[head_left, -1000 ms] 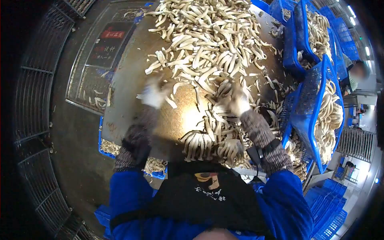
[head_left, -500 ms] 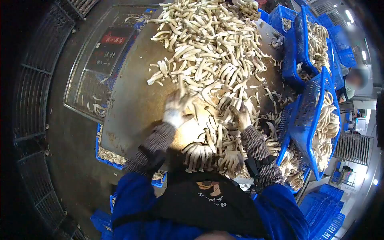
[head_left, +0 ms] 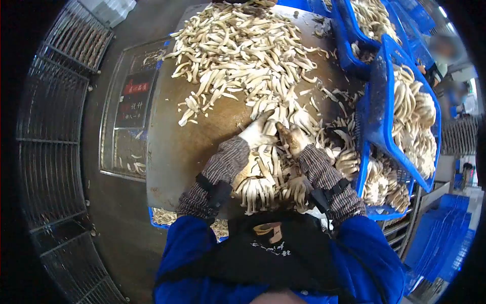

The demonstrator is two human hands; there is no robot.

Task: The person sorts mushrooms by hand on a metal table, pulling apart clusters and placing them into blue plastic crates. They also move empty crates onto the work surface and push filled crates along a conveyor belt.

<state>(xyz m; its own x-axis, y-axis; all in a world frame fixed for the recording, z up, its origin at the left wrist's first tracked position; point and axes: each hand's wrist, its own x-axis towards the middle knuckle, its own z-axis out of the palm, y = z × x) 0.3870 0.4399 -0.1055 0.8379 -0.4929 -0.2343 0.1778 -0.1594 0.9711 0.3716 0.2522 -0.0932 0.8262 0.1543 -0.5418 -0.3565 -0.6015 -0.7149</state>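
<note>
1. Nearest the camera, a dark apron point(head_left: 263, 253) and blue sleeves point(head_left: 187, 248) are seen, with knitted cuffs point(head_left: 223, 164) worn over both forearms.
2. At the near edge of the metal table point(head_left: 172, 147), a row of sorted mushrooms point(head_left: 263, 190) is laid side by side, stems pointing towards the person.
3. Just beyond that row, the left hand point(head_left: 257, 133) and the right hand point(head_left: 291, 138), both gloved, have been brought together; a second ago they were well apart, the left one out over bare table.
4. Both hands are pressed into the near edge of the mushroom pile point(head_left: 243, 55). The fingers are curled over mushrooms, but whether any are actually gripped cannot be told.
5. From the closing of the hands it is judged that another batch is being gathered out of the pile towards the sorted row.
6. To the right, blue plastic crates point(head_left: 377, 109) filled with mushrooms are stacked against the table.
7. Farther left, a metal tray point(head_left: 114, 126) with a few scraps is seen beside the table, and wire racks point(head_left: 45, 126) beyond it.
</note>
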